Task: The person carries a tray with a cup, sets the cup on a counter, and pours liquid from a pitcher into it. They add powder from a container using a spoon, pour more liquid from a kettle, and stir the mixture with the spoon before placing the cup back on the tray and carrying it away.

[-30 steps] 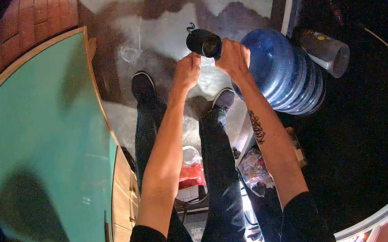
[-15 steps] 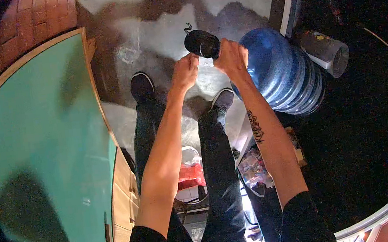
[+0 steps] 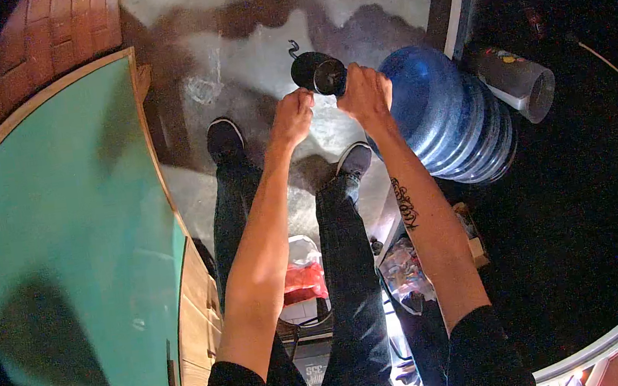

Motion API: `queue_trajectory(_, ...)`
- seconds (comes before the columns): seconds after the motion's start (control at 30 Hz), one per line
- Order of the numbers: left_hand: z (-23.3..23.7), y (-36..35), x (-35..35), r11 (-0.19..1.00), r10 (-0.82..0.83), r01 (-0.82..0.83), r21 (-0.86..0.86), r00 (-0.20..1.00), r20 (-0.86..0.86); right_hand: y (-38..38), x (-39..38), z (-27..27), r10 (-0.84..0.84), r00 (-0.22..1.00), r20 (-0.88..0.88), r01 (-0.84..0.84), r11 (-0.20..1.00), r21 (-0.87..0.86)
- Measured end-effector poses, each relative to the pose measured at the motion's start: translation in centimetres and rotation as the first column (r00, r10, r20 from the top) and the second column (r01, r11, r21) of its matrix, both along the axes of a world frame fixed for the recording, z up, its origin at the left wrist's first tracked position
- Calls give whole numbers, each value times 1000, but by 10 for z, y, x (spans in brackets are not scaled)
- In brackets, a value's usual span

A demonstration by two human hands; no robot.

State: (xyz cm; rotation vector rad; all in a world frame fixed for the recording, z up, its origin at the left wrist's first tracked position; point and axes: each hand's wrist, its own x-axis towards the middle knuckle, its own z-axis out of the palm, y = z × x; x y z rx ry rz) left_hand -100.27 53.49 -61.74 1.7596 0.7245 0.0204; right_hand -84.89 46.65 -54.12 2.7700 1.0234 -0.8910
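Note:
In the head view, my right hand (image 3: 365, 99) is closed around one end of a black rounded object (image 3: 307, 70) whose kind I cannot make out. A round dark end with a thin rim faces up towards me, and a small curled hook-like piece (image 3: 293, 45) sticks out at the far left. My left hand (image 3: 292, 120) is closed in a fist just below the object, close to it. Its fingertips face away, so what they pinch, if anything, is hidden. Both arms are stretched forward over the floor.
A large blue water jug (image 3: 453, 115) lies just right of my right hand, with a grey cylinder (image 3: 516, 85) beyond it. On the left stands a green wood-edged panel (image 3: 78, 242). My shoes (image 3: 355, 159) are on the concrete floor (image 3: 249, 70); below is a red bag (image 3: 304, 281).
Both hands have shifted slightly left with the black object. The object has turned, so its round rimmed end now shows more fully.

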Motion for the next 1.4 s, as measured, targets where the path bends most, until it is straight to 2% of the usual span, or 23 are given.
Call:
queue_trajectory(0.07,0,0,1,999,-16,14,44,999,48,0,1,0,3,1000,-2,-3,1000,-27)
queue_trajectory(0.27,10,2,3,996,29,-31,-81,999,-24,-1,1,-1,6,1000,-17,-6,1000,-15)
queue_trajectory(0.33,14,5,4,990,-98,81,-111,984,-151,-3,1,-1,27,1000,5,-27,1000,7)
queue_trajectory(0.47,13,4,3,992,-119,108,-70,977,-176,-2,1,1,-11,1000,-23,12,1000,11)
queue_trajectory(0.53,12,3,3,965,-17,-33,-259,982,-188,-3,1,1,8,1000,-17,-7,1000,13)
queue_trajectory(0.57,14,3,4,965,-18,-32,-259,982,-190,-3,1,1,7,1000,-18,-7,1000,13)
queue_trajectory(0.63,18,3,6,917,65,-152,-368,969,-239,-4,0,1,11,1000,-12,-11,1000,15)
queue_trajectory(0.83,26,3,5,903,102,-174,-393,975,-196,-6,-3,1,27,999,25,-29,996,88)
queue_trajectory(0.97,21,2,3,923,96,-160,-349,976,-195,-4,-3,3,28,1000,13,-29,998,57)
queue_trajectory(1.03,18,3,1,894,73,-161,-417,973,-217,-3,-3,6,24,999,-39,-22,998,57)
queue_trajectory(1.17,8,-1,-3,881,67,-164,-444,972,-227,-8,-4,2,4,1000,-25,-2,996,92)
queue_trajectory(1.33,15,-4,-5,804,141,-251,-539,961,-237,-8,-8,9,17,998,-52,-13,996,83)
queue_trajectory(1.4,12,-4,-8,828,119,-217,-517,969,-215,-14,-11,2,18,1000,-21,-16,994,109)
